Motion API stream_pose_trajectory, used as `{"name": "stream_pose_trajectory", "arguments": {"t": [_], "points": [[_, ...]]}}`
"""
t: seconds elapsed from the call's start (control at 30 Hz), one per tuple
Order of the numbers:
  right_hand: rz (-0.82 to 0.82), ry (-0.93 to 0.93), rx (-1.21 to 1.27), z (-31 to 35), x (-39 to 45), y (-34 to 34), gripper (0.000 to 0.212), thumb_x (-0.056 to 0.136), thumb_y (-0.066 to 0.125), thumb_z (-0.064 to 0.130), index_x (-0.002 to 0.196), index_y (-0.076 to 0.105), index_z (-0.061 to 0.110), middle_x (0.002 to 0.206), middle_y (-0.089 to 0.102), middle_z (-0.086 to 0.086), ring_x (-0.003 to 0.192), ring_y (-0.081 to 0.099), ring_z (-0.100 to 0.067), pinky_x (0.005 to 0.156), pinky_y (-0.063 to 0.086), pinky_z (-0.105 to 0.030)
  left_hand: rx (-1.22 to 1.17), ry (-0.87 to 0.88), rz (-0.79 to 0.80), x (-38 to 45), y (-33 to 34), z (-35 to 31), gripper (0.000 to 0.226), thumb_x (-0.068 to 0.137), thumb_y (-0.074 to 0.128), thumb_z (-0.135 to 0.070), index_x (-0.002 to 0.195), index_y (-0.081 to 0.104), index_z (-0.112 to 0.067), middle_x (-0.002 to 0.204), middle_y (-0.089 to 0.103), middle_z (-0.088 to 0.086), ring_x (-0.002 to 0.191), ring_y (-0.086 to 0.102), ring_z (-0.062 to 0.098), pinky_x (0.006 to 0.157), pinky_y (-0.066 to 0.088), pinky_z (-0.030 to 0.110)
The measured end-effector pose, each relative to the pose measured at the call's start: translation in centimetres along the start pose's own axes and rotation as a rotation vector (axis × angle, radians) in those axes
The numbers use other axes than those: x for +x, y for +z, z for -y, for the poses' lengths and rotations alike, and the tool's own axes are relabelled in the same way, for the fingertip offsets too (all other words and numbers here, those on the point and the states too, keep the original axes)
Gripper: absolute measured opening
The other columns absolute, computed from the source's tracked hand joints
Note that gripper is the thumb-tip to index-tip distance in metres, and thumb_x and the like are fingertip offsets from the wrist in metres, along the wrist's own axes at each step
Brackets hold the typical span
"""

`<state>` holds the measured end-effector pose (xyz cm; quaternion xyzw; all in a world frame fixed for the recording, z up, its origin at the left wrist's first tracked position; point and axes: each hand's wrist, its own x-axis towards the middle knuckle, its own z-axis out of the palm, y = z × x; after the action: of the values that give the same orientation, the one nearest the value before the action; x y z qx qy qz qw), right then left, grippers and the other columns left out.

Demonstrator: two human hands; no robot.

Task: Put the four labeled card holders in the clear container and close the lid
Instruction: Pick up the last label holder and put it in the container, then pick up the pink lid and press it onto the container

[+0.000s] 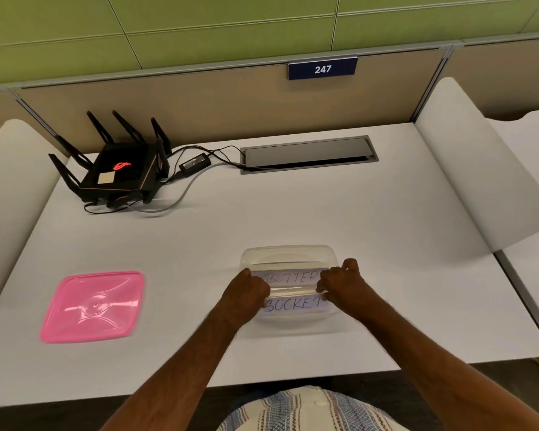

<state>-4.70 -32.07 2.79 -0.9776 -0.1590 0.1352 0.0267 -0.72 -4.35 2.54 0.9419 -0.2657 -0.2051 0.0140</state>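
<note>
Two hands meet over the clear container [288, 253]: the left hand [246, 290] and right hand [343, 283] each pinch an end of the card holder reading "BUTTER" [290, 277], fingers curled tight on it. Just nearer than the fingertips, inside the container, lies the card holder reading "SOCKET" [293, 304]. Well left of the left fingers, the pink lid [92, 306] rests flat on the white desk [293, 213]. Far beyond the fingers sits a black router [119, 169].
</note>
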Motion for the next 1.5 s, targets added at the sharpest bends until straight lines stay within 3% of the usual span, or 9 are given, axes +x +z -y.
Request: {"name": "stream_pose_trajectory", "arguments": {"t": [0.2, 0.33, 0.4, 0.53, 0.67, 0.83, 1.07, 1.27, 1.5], "points": [[0.004, 0.010, -0.012, -0.4, 0.7, -0.2, 0.024, 0.094, 0.067, 0.030, 0.118, 0.070, 0.029, 0.118, 0.068, 0.013, 0.115, 0.058, -0.016, 0.095, 0.022, -0.035, 0.098, 0.089, -0.115, -0.1, -0.6, -0.3, 0.024, 0.082, 0.081, -0.035, 0.098, 0.077, -0.017, 0.099, 0.076, 0.001, 0.090, 0.065, 0.025, 0.079, 0.048, 0.027], [-0.067, -0.051, -0.038, -0.5, 0.6, -0.3, 0.029, 0.082, 0.081, 0.028, 0.110, 0.073, 0.026, 0.108, 0.071, 0.007, 0.104, 0.065, -0.019, 0.096, 0.032, -0.042, 0.081, 0.092, -0.156, 0.2, 0.0, -0.1, 0.030, 0.090, 0.072, -0.032, 0.113, 0.072, -0.013, 0.113, 0.073, 0.006, 0.100, 0.061, 0.030, 0.087, 0.046, 0.032], [-0.064, -0.070, -0.038, -0.5, 0.5, -0.1, 0.035, 0.077, 0.085, 0.028, 0.110, 0.075, 0.024, 0.108, 0.072, 0.003, 0.102, 0.067, -0.022, 0.095, 0.037, -0.046, 0.072, 0.118, -0.198, 0.1, -0.4, -0.3, 0.027, 0.085, 0.077, -0.030, 0.107, 0.074, -0.013, 0.104, 0.075, 0.005, 0.093, 0.065, 0.030, 0.084, 0.044, 0.030], [-0.083, -0.088, -0.001, -0.5, 0.2, 0.2, 0.041, 0.070, 0.089, 0.034, 0.108, 0.074, 0.029, 0.106, 0.072, 0.007, 0.100, 0.068, -0.018, 0.096, 0.027, -0.043, 0.074, 0.149, -0.268, -0.3, -0.7, -0.2, 0.031, 0.065, 0.092, -0.032, 0.090, 0.079, -0.019, 0.084, 0.077, -0.003, 0.071, 0.068, 0.021, 0.071, 0.047, 0.022], [-0.190, -0.076, 0.118, 0.4, 0.2, -0.1, 0.031, 0.073, 0.086, 0.039, 0.101, 0.073, 0.034, 0.098, 0.070, 0.015, 0.091, 0.068, -0.012, 0.091, 0.025, -0.036, -0.057, 0.145, -0.366, -0.2, -0.6, 0.4, 0.033, 0.084, 0.077, -0.036, 0.112, 0.074, -0.019, 0.107, 0.075, -0.003, 0.091, 0.067, 0.022, 0.088, 0.043, 0.028], [-0.309, 0.020, 0.377, 1.9, 1.5, -1.0, 0.012, 0.094, 0.066, 0.044, 0.106, 0.066, 0.041, 0.100, 0.060, 0.020, 0.091, 0.059, -0.002, 0.094, 0.029, -0.034, -0.218, 0.107, -0.579, -0.5, -1.3, 1.2, 0.019, 0.091, 0.067, -0.032, 0.108, 0.070, -0.026, 0.106, 0.068, -0.013, 0.094, 0.063, 0.012, 0.088, 0.038, 0.030], [-0.280, 0.051, 0.493, 4.4, 5.1, -2.8, 0.025, 0.096, 0.063, 0.044, 0.120, 0.063, 0.035, 0.113, 0.055, 0.019, 0.107, 0.054, -0.003, 0.099, 0.025, -0.030, -0.278, -0.130, -0.657, -1.4, -1.6, 5.2, 0.030, 0.090, 0.066, -0.034, 0.119, 0.062, -0.029, 0.118, 0.058, -0.011, 0.108, 0.054, 0.014, 0.091, 0.039, 0.032], [-0.275, 0.008, 0.444, 7.7, 9.0, -4.5, 0.036, 0.099, 0.057, 0.048, 0.129, 0.061, 0.029, 0.125, 0.058, 0.009, 0.115, 0.055, -0.013, 0.105, 0.031, -0.039, -0.257, -0.303, -0.585, -3.3, -1.0, 9.5, 0.043, 0.089, 0.069, -0.033, 0.129, 0.062, -0.021, 0.132, 0.058, -0.002, 0.118, 0.055, 0.026, 0.095, 0.045, 0.041], [-0.186, -0.044, 0.366, 11.8, 13.6, -5.4, 0.043, 0.100, 0.051, 0.053, 0.132, 0.061, 0.027, 0.129, 0.058, 0.007, 0.120, 0.054, -0.015, 0.107, 0.030, -0.039, -0.300, -0.507, -0.452, -6.0, 0.6, 15.7, 0.059, 0.094, 0.062, -0.040, 0.146, 0.048, -0.019, 0.152, 0.044, 0.001, 0.140, 0.039, 0.026, 0.110, 0.037, 0.044]]}}
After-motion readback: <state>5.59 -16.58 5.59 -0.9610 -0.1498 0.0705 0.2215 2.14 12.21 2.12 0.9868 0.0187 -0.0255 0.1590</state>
